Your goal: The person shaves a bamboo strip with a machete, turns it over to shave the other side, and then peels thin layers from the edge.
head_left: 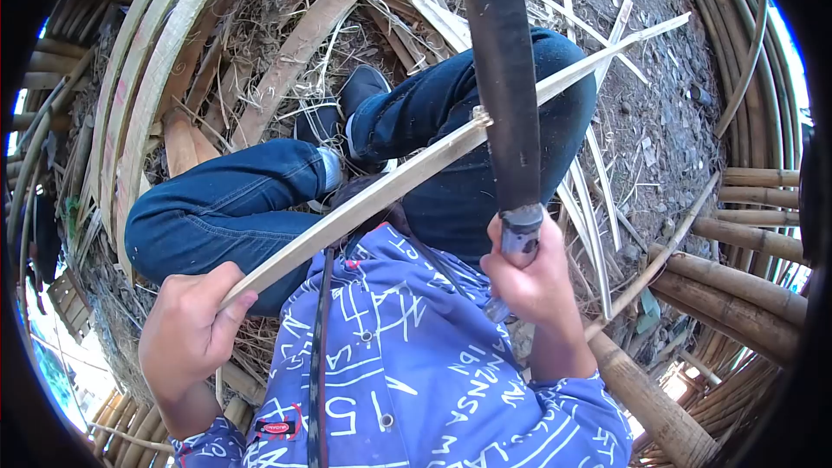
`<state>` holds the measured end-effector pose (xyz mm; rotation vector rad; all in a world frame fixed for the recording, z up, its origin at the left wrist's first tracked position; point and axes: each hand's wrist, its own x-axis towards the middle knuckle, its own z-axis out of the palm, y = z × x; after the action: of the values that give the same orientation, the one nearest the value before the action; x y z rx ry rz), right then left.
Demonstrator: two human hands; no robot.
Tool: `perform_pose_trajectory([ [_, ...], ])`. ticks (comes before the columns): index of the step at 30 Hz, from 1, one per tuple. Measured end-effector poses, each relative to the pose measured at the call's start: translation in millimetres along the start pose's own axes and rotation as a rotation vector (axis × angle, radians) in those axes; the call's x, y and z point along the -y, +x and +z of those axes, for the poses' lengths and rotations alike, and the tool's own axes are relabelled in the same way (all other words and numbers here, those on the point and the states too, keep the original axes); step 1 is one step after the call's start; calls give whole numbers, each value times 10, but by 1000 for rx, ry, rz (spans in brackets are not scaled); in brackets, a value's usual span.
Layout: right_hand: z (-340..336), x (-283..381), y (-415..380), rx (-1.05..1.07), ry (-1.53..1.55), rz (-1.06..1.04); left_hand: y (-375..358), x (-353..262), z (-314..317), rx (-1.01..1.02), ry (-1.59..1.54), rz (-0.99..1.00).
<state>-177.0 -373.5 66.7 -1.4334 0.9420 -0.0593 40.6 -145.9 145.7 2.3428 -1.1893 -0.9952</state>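
My left hand [192,325] is closed round the near end of a long pale bamboo strip [373,189]. The strip slants up and to the right across my lap, past the right knee. My right hand [536,282] grips the handle of a machete [511,78], its broad dark blade pointing away from me. The blade crosses in front of the strip, hiding a short length of it. Just left of the blade, a frayed, raised spot shows on the strip. Whether the edge is cutting in cannot be told.
Sawn planks [143,113] and a wooden board [299,52] lie to the left and ahead among shavings. Loose bamboo strips [592,225] lie on the ground by the right leg. Stacked bamboo poles [737,295] stand at the right, with a thick pole [654,403] close to my right elbow.
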Motion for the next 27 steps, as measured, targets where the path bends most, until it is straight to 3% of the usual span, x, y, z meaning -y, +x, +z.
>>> perform_pose_trajectory([
  [4, -76, 83, 36, -72, -19, 0, -10, -28, 4, -58, 41, 14],
  [9, 17, 91, 48, -18, -112, -86, -19, -29, -42, -59, 56, -1],
  [11, -62, 60, 89, -104, -87, -90, -6, -34, -38, -61, 64, 9],
  [13, -21, 80, 74, -125, -118, 12, -14, -40, -25, -62, 63, 6],
  [16, 65, 32, 21, -44, -129, -234, -1, -64, -62, -92, 102, 11],
  [17, 27, 55, 30, -52, -129, -228, -20, -61, -60, -88, 103, 11],
  [20, -28, 142, 71, -157, -65, 46, -9, -117, -64, -90, 111, 7],
  [24, 106, 68, -14, -56, -104, -194, -28, -108, -80, -91, 122, 11],
  [27, 12, 179, 11, -152, -55, 58, -13, -152, -45, -99, 94, 16],
])
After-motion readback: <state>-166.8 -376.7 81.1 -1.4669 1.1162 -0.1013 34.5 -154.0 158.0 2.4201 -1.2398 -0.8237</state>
